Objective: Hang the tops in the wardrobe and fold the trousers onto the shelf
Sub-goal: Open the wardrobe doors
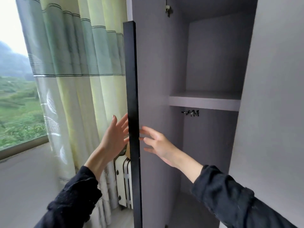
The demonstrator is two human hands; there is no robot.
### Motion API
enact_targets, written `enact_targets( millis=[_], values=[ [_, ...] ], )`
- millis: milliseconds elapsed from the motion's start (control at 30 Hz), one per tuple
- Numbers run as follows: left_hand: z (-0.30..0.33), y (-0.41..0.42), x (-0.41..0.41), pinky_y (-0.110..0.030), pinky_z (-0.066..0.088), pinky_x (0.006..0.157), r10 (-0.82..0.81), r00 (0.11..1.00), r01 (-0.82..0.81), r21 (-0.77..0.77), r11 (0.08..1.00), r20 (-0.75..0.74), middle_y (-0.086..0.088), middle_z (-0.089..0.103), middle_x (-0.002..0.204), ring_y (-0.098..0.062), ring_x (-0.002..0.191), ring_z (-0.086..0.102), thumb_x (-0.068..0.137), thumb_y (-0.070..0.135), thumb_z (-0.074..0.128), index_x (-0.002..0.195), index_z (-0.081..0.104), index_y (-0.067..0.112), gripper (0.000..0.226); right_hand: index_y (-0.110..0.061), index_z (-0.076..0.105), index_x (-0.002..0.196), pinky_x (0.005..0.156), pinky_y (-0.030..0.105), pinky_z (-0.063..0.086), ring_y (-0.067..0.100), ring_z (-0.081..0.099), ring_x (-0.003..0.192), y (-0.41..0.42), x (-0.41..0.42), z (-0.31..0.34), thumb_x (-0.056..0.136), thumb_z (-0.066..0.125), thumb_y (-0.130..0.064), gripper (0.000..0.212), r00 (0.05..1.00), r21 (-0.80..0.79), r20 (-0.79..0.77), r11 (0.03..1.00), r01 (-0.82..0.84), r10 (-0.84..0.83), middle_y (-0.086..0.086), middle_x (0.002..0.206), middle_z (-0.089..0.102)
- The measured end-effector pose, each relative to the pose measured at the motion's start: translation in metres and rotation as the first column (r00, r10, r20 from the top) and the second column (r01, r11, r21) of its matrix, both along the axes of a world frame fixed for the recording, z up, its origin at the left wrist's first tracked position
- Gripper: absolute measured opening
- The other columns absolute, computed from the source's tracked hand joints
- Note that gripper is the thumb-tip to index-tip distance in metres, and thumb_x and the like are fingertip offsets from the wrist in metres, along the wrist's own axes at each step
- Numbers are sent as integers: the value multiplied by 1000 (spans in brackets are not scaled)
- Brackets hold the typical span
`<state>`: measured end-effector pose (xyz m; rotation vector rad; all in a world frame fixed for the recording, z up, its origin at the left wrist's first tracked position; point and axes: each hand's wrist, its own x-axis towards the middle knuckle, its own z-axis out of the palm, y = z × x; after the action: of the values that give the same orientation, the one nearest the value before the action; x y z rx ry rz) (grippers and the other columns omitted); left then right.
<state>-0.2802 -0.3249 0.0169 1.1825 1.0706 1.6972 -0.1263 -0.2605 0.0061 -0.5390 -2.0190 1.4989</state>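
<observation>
Both hands spread open and holding nothing — left hand [115, 135] left of, right hand [158, 143] right of the grey wardrobe's black-edged open door [133, 96] — its pale shelf [204, 102] partly hidden, no garments visible.

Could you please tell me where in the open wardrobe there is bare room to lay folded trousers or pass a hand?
The shelf top lies bare between the wardrobe walls. The compartment below it is open too. It is tight at the door edge, where the left hand and right hand flank it.
</observation>
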Motion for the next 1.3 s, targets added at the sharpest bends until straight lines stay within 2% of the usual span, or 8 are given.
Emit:
enact_targets(
  millis=[200, 367, 467, 633, 833, 1067, 1200, 1300],
  values=[
    [-3, -11, -7, -44, 28, 112, 185, 982, -185, 22, 983, -37, 4, 45, 141, -15, 131, 42, 101, 41, 17, 140, 37, 26, 46, -25, 28, 147, 105, 30, 34, 11, 36, 135, -3, -22, -2, 101, 39, -16, 48, 999, 4, 30, 999, -36, 36, -11, 149, 35],
    [-8, -27, 13, -40, 45, 100, 574, 819, -548, 267, 793, -26, -3, 63, 114, -18, 108, 59, 96, 11, 48, 108, 60, 19, 18, -25, 31, 145, 110, 39, 35, 13, 37, 135, 6, -5, -5, 100, 41, -18, 47, 999, 7, 53, 1000, -3, 2, -7, 149, 34],
    [-6, -26, 34, -31, 51, 88, 517, 844, -455, 320, 831, -143, -3, 68, 102, -18, 96, 65, 87, 17, 56, 103, 62, 20, 17, -23, 41, 139, 107, 39, 39, 13, 47, 126, 19, 19, -4, 99, 43, -15, 41, 995, 5, 46, 996, 84, -84, -4, 141, 46],
    [-8, 14, 90, -28, 52, 85, 352, 894, -299, 215, 929, -277, 2, 67, 109, -10, 95, 65, 97, 10, 47, 113, 60, 21, 23, -18, 46, 135, 101, 34, 44, 13, 55, 114, 52, 93, 0, 99, 43, -13, 37, 961, 68, 60, 962, 265, -269, 0, 130, 56],
    [-20, 104, 170, -25, 51, 86, 183, 946, -168, 78, 983, -267, 2, 64, 116, -13, 103, 62, 100, 16, 42, 118, 57, 23, 25, -18, 39, 141, 98, 22, 38, 12, 50, 123, 110, 206, -1, 100, 42, -27, 42, 827, 368, 166, 811, 454, -538, -2, 136, 52],
    [-41, 201, 248, -39, 34, 111, -48, 938, 38, -36, 999, -343, 8, 43, 142, -11, 132, 40, 102, 27, 34, 138, 42, 26, 37, -17, 12, 151, 118, 35, 12, 20, 10, 146, 171, 296, -21, 99, 40, -35, 62, 555, 614, 320, 615, 495, -768, 4, 159, 11],
    [-32, 259, 270, -40, 29, 114, -162, 921, 158, -40, 987, -354, 11, 35, 147, -10, 135, 35, 101, 30, 38, 143, 34, 27, 42, -29, -3, 151, 117, 52, 4, 24, -16, 145, 202, 325, -13, 100, 36, -40, 65, 321, 780, 377, 485, 395, -869, 1, 158, -17],
    [-19, 296, 280, -38, 25, 115, -204, 923, 207, -27, 978, -327, 13, 27, 151, -8, 138, 28, 101, 30, 38, 147, 25, 26, 48, -31, -7, 150, 115, 53, 4, 25, -24, 142, 223, 332, -10, 100, 35, -40, 66, 239, 836, 338, 407, 367, -910, 0, 155, -26]
  ],
)
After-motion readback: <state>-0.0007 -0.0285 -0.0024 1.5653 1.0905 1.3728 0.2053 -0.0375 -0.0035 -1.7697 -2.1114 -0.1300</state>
